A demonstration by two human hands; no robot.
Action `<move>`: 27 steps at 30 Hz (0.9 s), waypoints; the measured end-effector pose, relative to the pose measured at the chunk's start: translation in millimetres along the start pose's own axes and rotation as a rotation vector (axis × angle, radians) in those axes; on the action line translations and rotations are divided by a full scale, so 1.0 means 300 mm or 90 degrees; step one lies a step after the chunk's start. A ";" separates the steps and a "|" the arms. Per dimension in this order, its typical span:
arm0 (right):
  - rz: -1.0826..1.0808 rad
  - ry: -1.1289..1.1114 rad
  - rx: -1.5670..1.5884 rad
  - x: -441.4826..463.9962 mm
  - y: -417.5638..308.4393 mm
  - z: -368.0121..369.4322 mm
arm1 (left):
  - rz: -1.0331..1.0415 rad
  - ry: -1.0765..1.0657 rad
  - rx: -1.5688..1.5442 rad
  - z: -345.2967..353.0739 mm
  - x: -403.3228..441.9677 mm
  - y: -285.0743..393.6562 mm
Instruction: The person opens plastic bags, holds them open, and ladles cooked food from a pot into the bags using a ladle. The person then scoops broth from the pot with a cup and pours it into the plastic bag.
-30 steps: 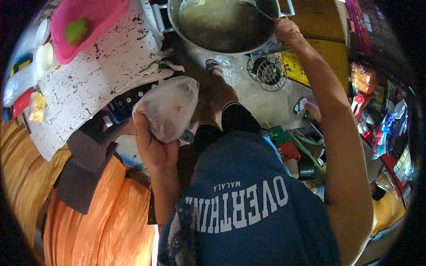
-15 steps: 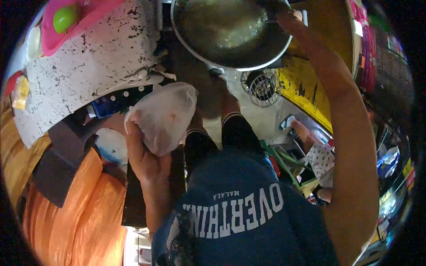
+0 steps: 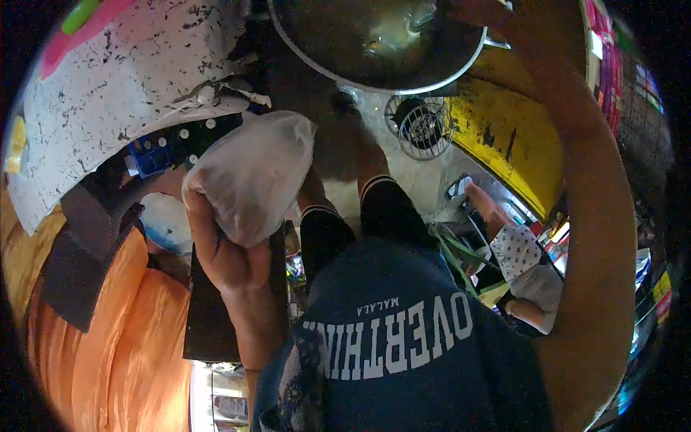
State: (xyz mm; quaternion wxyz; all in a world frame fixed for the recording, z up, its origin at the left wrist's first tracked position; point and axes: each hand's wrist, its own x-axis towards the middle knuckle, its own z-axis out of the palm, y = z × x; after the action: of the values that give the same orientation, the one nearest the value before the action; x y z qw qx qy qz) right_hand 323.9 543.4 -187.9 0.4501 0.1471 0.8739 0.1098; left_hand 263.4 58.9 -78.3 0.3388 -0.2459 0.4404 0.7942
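Plastic bag [image 3: 252,176] is grasped in left hand [image 3: 230,255], scene left, long axis slanting near-left to far-right, corner pointing far-right, white table [image 3: 129,86] edge close on far-left, open floor [image 3: 426,189] right; right hand [image 3: 469,10] by pan [image 3: 403,91], too dark to tell grip.

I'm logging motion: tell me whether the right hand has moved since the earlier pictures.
Yes: the right hand moved up the picture, from below the near end of the right pot handle to above it.
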 end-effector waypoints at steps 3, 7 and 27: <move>0.008 -0.036 -0.010 -0.042 0.006 -0.033 | 0.001 -0.022 0.001 -0.023 -0.010 -0.002; 0.005 -0.086 -0.104 -0.079 0.017 -0.059 | 0.002 -0.022 -0.023 -0.053 -0.024 -0.003; -0.124 0.229 0.114 0.052 0.082 0.344 | 0.001 -0.091 -0.007 -0.065 -0.079 -0.031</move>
State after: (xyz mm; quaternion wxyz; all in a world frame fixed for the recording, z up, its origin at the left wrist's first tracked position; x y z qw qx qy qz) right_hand 403.8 578.2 -250.6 0.2809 0.0799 0.9563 0.0122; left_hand 287.6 38.0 -76.5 0.3671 -0.1903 0.4110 0.8125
